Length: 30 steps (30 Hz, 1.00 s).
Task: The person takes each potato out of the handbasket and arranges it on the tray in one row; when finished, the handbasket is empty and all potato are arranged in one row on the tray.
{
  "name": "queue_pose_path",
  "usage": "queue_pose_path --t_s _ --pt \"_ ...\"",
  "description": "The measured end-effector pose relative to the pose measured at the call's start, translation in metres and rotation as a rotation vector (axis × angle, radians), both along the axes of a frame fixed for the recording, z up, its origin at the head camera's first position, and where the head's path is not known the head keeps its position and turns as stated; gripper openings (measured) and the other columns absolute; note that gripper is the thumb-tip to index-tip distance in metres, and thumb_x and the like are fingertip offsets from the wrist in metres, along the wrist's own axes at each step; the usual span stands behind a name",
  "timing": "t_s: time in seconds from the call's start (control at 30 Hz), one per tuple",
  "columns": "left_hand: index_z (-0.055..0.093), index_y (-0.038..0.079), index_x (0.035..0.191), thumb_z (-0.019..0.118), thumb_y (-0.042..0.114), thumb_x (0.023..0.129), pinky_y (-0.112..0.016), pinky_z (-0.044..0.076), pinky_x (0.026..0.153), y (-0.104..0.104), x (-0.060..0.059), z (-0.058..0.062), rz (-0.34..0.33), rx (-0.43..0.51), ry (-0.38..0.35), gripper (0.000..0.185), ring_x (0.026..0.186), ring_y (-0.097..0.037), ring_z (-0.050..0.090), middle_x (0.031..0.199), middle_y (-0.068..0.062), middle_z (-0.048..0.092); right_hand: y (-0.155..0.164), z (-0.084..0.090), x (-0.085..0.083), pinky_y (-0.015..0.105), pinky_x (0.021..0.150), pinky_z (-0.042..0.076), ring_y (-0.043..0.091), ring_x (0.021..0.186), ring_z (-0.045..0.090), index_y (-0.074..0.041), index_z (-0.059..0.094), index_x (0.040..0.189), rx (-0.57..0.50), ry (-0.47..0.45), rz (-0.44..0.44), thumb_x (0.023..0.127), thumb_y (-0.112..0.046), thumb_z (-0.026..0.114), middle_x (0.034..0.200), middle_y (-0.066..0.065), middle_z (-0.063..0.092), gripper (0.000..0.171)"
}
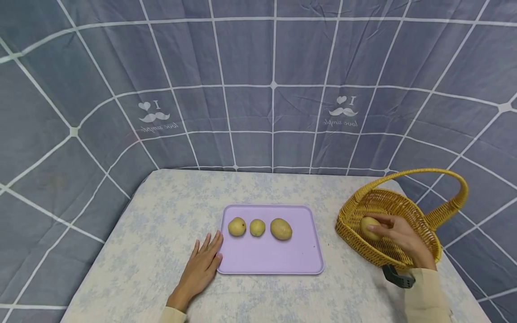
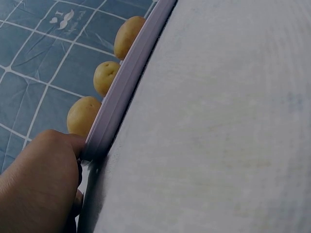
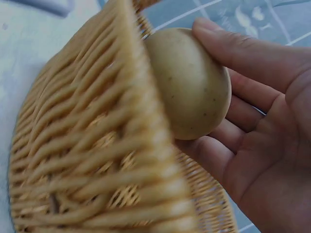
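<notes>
My right hand reaches into a yellow woven basket and grips a potato between thumb and fingers. In the right wrist view the potato is smooth with small dark specks, beside the basket's rim. My left hand lies on the table with its fingers extended, touching the left edge of a light purple tray. Three potatoes sit in a row on the tray: a roundish one, a smaller one and a larger oval one.
A pale, flower-patterned cloth covers the table. The basket's tall handle arches above its opening. Behind the table hangs a blue-grey curtain with white grid lines. A black band is at my right wrist.
</notes>
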<state>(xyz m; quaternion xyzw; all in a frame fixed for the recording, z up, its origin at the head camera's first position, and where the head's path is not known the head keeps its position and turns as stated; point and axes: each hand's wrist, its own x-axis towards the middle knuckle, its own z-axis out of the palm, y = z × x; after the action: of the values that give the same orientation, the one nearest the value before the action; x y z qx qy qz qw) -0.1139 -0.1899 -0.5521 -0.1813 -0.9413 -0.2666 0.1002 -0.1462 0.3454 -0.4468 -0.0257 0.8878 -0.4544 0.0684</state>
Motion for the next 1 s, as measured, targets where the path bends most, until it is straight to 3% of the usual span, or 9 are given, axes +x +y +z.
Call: queue_pose_path --t_s 0.2,0.37,0.53,0.73,1.0 --pt "0.027 0.015 0.140 0.040 0.030 0.094 -0.046 0.004 0.108 0.000 0.001 0.000 0.006 0.000 -0.002 0.050 0.133 -0.026 0.019 0.144 0.002 0.025 -0.008 0.016 0.009 0.023 0.069 0.051 0.007 0.085 0.061 -0.001 0.047 0.126 -0.065 0.116 0.005 0.085 -0.023 0.059 0.100 -0.007 0.064 0.048" --pt "0.027 0.015 0.140 0.040 0.030 0.094 -0.046 0.004 0.108 0.000 0.001 0.001 0.007 0.010 -0.004 0.050 0.133 -0.026 0.019 0.144 0.002 0.025 -0.020 0.031 0.014 0.026 0.067 0.053 0.008 0.086 0.062 -0.003 0.049 0.125 -0.141 0.178 0.006 0.085 -0.016 0.059 0.101 -0.012 0.062 0.043" --pt "0.027 0.015 0.140 0.040 0.030 0.094 -0.046 0.004 0.108 -0.001 0.001 0.001 0.010 0.003 0.001 0.050 0.133 -0.026 0.019 0.144 0.003 0.025 -0.033 0.046 0.018 0.026 0.067 0.053 0.011 0.090 0.061 -0.005 0.049 0.126 -0.199 0.228 0.046 0.085 -0.011 0.058 0.108 -0.006 0.061 0.042" --pt "0.027 0.015 0.140 0.040 0.030 0.094 -0.045 0.004 0.108 -0.001 0.001 0.001 0.005 0.007 0.000 0.050 0.133 -0.026 0.018 0.144 0.002 0.025 -0.057 0.059 0.016 0.024 0.066 0.052 0.014 0.090 0.061 0.000 0.051 0.122 -0.287 0.287 0.102 0.083 -0.001 0.058 0.110 0.000 0.061 0.040" --pt "0.026 0.015 0.140 0.039 0.032 0.094 -0.046 0.003 0.108 0.001 0.001 0.001 -0.003 0.012 -0.010 0.050 0.133 -0.025 0.018 0.145 0.004 0.023 -0.091 0.045 0.002 0.027 0.072 0.052 0.019 0.098 0.059 -0.001 0.050 0.123 -0.388 0.218 0.242 0.085 -0.003 0.057 0.117 0.010 0.058 0.039"
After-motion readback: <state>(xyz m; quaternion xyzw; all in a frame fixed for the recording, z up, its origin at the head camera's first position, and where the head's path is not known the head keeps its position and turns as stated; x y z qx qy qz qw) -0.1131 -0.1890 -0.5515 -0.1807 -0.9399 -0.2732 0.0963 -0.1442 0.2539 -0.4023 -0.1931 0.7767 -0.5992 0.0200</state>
